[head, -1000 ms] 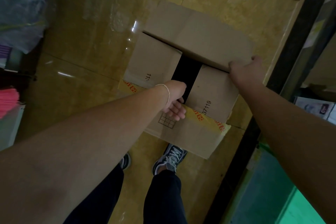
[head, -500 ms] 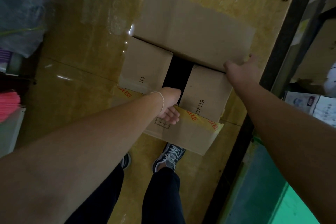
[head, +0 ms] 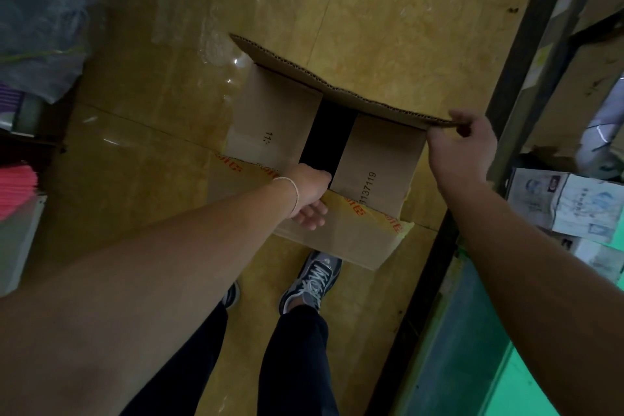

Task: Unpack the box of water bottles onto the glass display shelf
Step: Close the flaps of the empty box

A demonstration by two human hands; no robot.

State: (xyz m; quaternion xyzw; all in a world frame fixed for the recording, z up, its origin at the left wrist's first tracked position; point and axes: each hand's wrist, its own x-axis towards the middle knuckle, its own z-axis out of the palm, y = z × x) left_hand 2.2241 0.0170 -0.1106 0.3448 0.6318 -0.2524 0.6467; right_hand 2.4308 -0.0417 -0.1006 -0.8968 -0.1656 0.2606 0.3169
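My right hand (head: 462, 142) pinches the 2 o'clock corner of the far long flap (head: 371, 104) of the brown corrugated cardboard box (head: 351, 246), with thumb and fingers closed on the board. Over the last second that flap has swung up from lying almost flat across the top. It now stands edge-on to me, so I see only its fluted rim, which runs from 10 o'clock down to my fingers.

My left hand (head: 310, 201) has barely shifted. It grips the free edge of the near long flap with yellow printed tape (head: 374, 223) on the box's 6 o'clock side, and the fingers lie on the tape.

I take this to mean both outer flaps are nearly clear, so the opening step is almost done and no unpacking has begun.

Inside, the two short plain inner flaps are still folded down. One is at 9 o'clock (head: 273, 125) and the other at 3 o'clock, printed with a number (head: 378, 159), with a black gap (head: 329, 135) between them. The gap shows me nothing, so any water bottles are hidden underneath.

The box sits on a glossy yellow-tan floor (head: 388, 10), just ahead of my grey laced shoe (head: 314, 280). A dark metal upright (head: 520, 78) rises at 3 o'clock. I cannot tell whether it belongs to the glass display shelf, and I see no glass pane I can be sure of.
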